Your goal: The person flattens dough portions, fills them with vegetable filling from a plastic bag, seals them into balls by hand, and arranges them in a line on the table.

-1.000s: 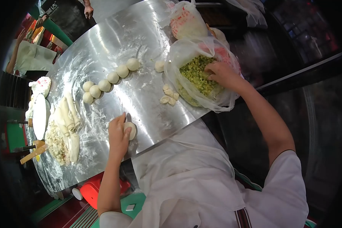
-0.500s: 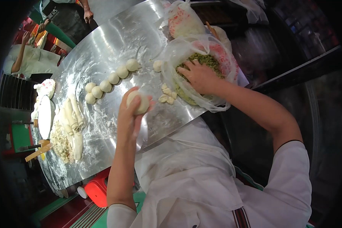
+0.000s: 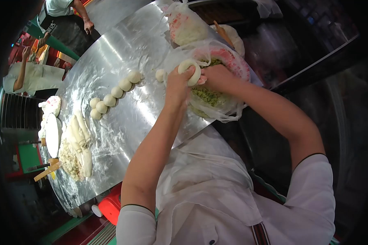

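Note:
My left hand holds a round piece of dough by its edge, thumb on the near side. It is over the left rim of a plastic-lined container of chopped green filling. My right hand is over the filling, close beside the dough; its fingers are mostly hidden, so their grip does not show. A single dough ball lies just left of the container. Several more dough balls run in a line across the floured metal table.
Dough strips and a crumbly pale heap lie at the table's left. Wooden-bladed scrapers stick out over that edge. A filled plastic bag stands behind the container. Two other people are across the table.
My left hand has carried the dough right, from over the table to the container. My right hand, earlier spread on the filling, has turned toward the dough. The view has shifted slightly.

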Tool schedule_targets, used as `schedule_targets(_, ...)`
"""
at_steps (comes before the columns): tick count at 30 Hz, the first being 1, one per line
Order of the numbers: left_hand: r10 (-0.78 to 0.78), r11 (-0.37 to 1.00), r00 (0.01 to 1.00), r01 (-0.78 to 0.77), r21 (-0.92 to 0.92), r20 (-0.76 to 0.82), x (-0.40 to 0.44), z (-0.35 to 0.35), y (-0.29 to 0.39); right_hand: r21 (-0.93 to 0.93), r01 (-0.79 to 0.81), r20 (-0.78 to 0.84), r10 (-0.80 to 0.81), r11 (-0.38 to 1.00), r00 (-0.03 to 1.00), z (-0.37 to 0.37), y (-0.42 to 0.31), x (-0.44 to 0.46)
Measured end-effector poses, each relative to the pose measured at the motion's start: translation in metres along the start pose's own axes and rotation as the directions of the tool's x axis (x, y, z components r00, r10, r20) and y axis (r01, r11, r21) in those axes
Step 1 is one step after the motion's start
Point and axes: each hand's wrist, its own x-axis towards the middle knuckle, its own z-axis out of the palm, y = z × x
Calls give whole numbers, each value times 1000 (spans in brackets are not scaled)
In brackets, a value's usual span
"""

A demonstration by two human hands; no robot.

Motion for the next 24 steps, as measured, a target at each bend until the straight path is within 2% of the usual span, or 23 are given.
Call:
schedule_targets(1,-7,999,999,8,44,-37,-2,-2,0,-63,-143,140,150,988,979,-12,-4,-7)
schedule_targets(2,-13,996,997,19,87,-71,-3,-3,-1,-59,-142,144,150,988,978,-10,5,-13)
schedule_targets(4,-34,988,997,43,151,-63,0,-10,-5,92,58,-189,-40,994,981,-14,26,-26)
schedule_targets(5,-54,975,997,64,215,-53,2,-11,-8,92,52,-192,-34,994,981,-18,31,-30)
schedule_targets(6,-56,974,997,65,215,-47,5,-11,-13,178,104,-141,-79,979,987,-24,36,-34)
schedule_targets(7,-115,985,992,121,125,-53,4,-7,-14,265,150,-94,-129,952,987,-28,37,-37)
schedule_targets(8,-175,984,983,177,35,-56,4,-5,-16,267,147,-96,-126,952,987,-26,39,-38)
schedule_targets(9,-177,983,983,179,37,-55,3,-2,-18,254,262,-166,-225,931,960,-23,41,-37)
schedule_targets(10,-161,987,987,160,12,19,4,1,-20,232,374,-234,-321,898,918,-22,38,-37)
schedule_targets(11,-140,990,986,142,-17,92,4,5,-22,233,374,-234,-321,898,917,-21,35,-38)
schedule_targets(12,-141,990,986,143,-17,89,7,5,-25,236,338,-259,-276,911,926,-20,31,-40)
schedule_targets(14,-98,967,991,72,244,96,13,2,-33,241,305,-282,-234,921,930,-16,23,-35)
schedule_targets(16,-50,954,995,23,298,83,12,1,-41,124,187,-216,-158,974,963,-10,17,-30)
schedule_targets(17,0,936,997,-27,350,77,11,1,-42,125,188,-216,-158,974,963,-9,16,-32)
schedule_targets(18,0,936,997,-27,352,77,11,0,-42,151,223,-269,-177,963,947,-8,14,-35)
schedule_targets(20,-48,990,997,40,134,55,9,-1,-40,177,259,-320,-193,950,927,-6,15,-36)
schedule_targets(24,-76,980,996,64,188,57,7,0,-36,123,277,-379,-213,953,901,3,23,-32)
